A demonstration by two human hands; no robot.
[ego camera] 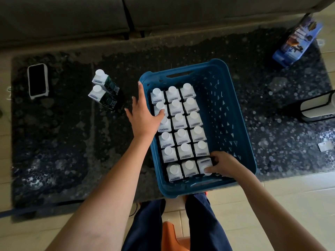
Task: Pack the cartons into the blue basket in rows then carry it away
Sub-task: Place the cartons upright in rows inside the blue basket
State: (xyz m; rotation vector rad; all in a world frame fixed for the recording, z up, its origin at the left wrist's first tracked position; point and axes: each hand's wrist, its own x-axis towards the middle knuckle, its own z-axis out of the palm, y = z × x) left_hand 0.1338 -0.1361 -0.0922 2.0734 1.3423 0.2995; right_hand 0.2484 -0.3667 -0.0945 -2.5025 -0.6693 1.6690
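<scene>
Standing upright on the dark tabletop (72, 142), two loose cartons (105, 91) wait just to the left of the blue basket (226, 113), one close behind the other, their white caps up. Inside the basket, eighteen packed cartons (178, 122) fill three rows that run along its long axis, away from the person, crowded against the left wall; the right side of the basket floor is bare. The left hand (145, 113) lies over the basket's left rim with its fingers (140, 91) spread and flat, the thumb resting on a carton in the left row, gripping nothing. The right hand (223, 165) is down in the near end of the basket, its fingers (212, 168) curled around the nearest carton of the third row, apparently seating it in place. The two loose cartons lie to the left of and slightly beyond the left hand, well apart from the right, so the left hand is plainly the nearer one to fetch them. A fourth row would likely start in the free strip at the right. A phone (38, 80) lies at the far left of the tabletop.
</scene>
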